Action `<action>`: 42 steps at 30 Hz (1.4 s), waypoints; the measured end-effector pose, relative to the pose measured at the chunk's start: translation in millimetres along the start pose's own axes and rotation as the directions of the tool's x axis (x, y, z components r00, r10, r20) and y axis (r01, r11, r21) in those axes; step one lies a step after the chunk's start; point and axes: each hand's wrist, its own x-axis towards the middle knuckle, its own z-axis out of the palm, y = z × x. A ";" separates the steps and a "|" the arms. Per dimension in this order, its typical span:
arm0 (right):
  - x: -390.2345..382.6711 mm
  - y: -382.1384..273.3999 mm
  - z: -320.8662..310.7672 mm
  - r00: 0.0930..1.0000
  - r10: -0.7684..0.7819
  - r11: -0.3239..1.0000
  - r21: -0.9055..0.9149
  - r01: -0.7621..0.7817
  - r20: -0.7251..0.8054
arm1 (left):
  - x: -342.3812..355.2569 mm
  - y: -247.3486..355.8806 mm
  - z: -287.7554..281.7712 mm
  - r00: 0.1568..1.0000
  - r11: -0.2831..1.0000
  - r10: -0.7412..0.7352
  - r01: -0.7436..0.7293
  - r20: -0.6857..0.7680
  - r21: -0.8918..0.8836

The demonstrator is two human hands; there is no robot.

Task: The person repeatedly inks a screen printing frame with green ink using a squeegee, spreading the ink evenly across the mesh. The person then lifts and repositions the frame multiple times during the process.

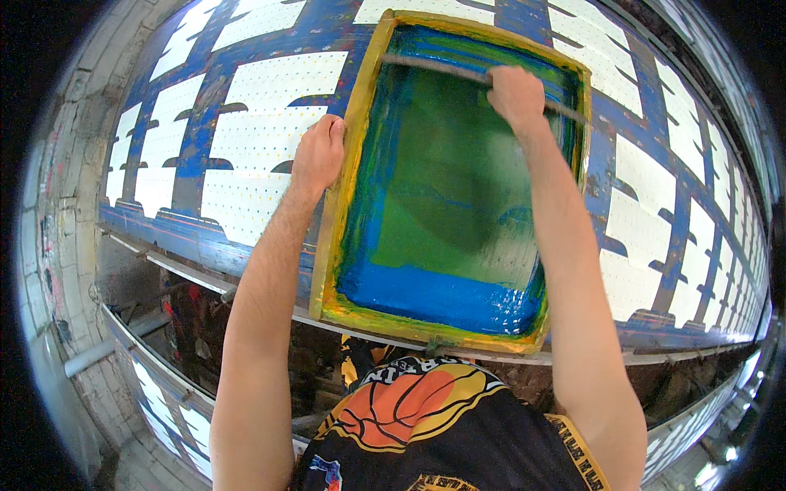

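My right hand [517,96] is closed over the middle of a long, thin squeegee [434,67], which lies across the far part of a screen-printing frame [426,331]. The frame's rim is smeared yellow, and its mesh [446,180] looks green. A pool of wet blue ink [426,286] spreads along the near end of the mesh. At the frame's left side, my left hand [319,151] is closed against the outer edge, its fingers curled over the rim. The squeegee's lower edge is hard to make out.
Under the frame runs a long, ink-stained blue table [196,131]. White cut pieces [278,82] with rows of small dots lie on it in rows, left and right. A metal rail [188,274] follows the near table edge. Another table with white pieces [168,409] stands behind, at lower left.
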 end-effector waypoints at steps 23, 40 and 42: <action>81.9 47.6 -15.6 0.991 -0.045 0.999 -0.025 0.048 0.124 | 3.4 -7.6 -1.6 0.999 0.999 0.038 -0.038 -0.008 -0.005; -251.2 -104.1 -58.9 0.953 -0.013 0.994 0.103 -0.020 0.304 | 7.9 -26.8 7.5 0.996 0.994 0.086 -0.083 -0.033 0.074; -296.0 -122.2 -60.4 0.961 -0.004 0.989 0.146 -0.038 0.278 | 8.6 -30.8 10.8 0.992 0.992 0.115 -0.112 -0.050 0.056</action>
